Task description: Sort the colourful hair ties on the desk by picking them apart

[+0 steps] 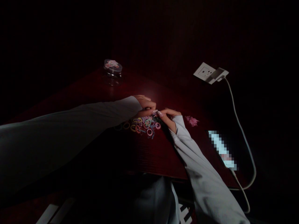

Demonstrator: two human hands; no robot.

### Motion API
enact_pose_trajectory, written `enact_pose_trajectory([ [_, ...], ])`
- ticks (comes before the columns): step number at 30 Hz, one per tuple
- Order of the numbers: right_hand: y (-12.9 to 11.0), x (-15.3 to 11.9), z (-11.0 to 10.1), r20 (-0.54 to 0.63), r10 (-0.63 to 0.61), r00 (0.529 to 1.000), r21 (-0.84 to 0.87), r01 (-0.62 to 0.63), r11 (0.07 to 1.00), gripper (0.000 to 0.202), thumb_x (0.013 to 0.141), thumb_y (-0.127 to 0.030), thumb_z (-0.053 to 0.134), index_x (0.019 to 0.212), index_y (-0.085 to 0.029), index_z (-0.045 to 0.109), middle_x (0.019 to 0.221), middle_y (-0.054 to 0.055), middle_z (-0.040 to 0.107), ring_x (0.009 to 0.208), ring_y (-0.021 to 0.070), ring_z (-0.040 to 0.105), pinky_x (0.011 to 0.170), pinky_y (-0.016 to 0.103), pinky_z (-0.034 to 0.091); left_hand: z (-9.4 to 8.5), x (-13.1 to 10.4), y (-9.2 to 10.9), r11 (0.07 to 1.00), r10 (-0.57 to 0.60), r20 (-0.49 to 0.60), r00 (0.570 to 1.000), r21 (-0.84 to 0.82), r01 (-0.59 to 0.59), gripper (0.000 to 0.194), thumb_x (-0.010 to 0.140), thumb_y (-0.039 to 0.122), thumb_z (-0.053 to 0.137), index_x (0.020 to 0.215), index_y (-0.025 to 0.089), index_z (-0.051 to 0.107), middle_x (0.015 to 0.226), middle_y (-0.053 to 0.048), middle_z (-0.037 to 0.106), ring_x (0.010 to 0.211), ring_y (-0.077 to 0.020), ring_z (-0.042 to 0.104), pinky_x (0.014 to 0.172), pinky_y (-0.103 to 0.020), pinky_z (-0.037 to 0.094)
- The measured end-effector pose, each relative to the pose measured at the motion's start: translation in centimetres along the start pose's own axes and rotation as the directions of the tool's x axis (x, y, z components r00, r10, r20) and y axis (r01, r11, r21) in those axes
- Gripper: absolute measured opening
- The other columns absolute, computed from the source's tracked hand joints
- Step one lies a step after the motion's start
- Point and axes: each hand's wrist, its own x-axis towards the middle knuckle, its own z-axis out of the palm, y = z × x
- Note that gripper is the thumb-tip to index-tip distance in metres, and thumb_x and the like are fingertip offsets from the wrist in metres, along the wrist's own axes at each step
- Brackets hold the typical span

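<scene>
My left hand (146, 105) and my right hand (168, 116) meet over a dark red table (144, 155), fingertips close together. Both are closed in a pinch, and whatever lies between the fingers is too small and dim to make out. Just below them spreads a heap of colourful hair ties (147, 123), with small rings in pink, yellow, orange and green and thin strands among them. To the right of my right hand lies a separate little pile of pink hair ties (192, 121).
A clear lidded jar (113, 73) stands at the back left. On the right are a wall socket (205, 73) with a plugged-in charger (220, 74), a white cable (238, 118) and a lit phone (221, 149). The surroundings are very dark.
</scene>
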Motion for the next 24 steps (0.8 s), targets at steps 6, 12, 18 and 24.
enact_pose_trajectory([
  [6, -0.5, -0.3, 0.1, 0.009, 0.015, 1.0, -0.021, -0.015, 1.0, 0.041, 0.087, -0.061, 0.067, 0.078, -0.022, 0.079, 0.064, 0.0, 0.06, 0.063, 0.014, 0.049, 0.063, 0.03, 0.039, 0.2, 0.0, -0.2, 1.0, 0.017, 0.005, 1.0, 0.011, -0.017, 0.025, 0.095, 0.03, 0.045, 0.08, 0.021, 0.063, 0.069, 0.002, 0.059, 0.066, -0.0126, 0.053, 0.075, -0.024, 0.04],
  [12, -1.1, -0.4, 0.5, 0.034, 0.015, 0.999, -0.018, -0.014, 1.0, 0.038, 0.087, -0.059, 0.069, 0.081, -0.023, 0.079, 0.073, 0.001, 0.068, 0.066, 0.0142, 0.052, 0.065, 0.03, 0.04, 0.2, 0.0, -0.3, 0.999, 0.006, -0.017, 1.0, -0.042, -0.007, 0.026, 0.095, 0.03, 0.047, 0.078, 0.02, 0.065, 0.067, 0.002, 0.059, 0.064, -0.0124, 0.053, 0.071, -0.024, 0.04],
  [18, -1.0, -0.1, 0.3, 0.009, -0.02, 1.0, -0.039, 0.02, 0.999, 0.04, 0.089, -0.06, 0.067, 0.08, -0.023, 0.079, 0.074, 0.002, 0.067, 0.068, 0.0152, 0.054, 0.067, 0.031, 0.04, 0.3, 0.0, -0.3, 0.986, -0.093, -0.05, 0.994, -0.144, 0.085, 0.031, 0.096, 0.036, 0.045, 0.077, 0.019, 0.063, 0.069, 0.001, 0.062, 0.067, -0.0121, 0.055, 0.066, -0.022, 0.039],
  [24, -0.9, 0.1, 0.1, -0.027, -0.002, 1.0, -0.064, 0.0, 0.998, 0.044, 0.085, -0.066, 0.066, 0.075, -0.024, 0.075, 0.07, 0.001, 0.062, 0.067, 0.0157, 0.052, 0.07, 0.032, 0.042, -0.3, -0.1, 0.4, 0.979, -0.129, -0.027, 0.991, -0.165, 0.123, 0.033, 0.096, 0.039, 0.044, 0.076, 0.019, 0.062, 0.067, 0.001, 0.064, 0.065, -0.0118, 0.055, 0.066, -0.022, 0.04],
])
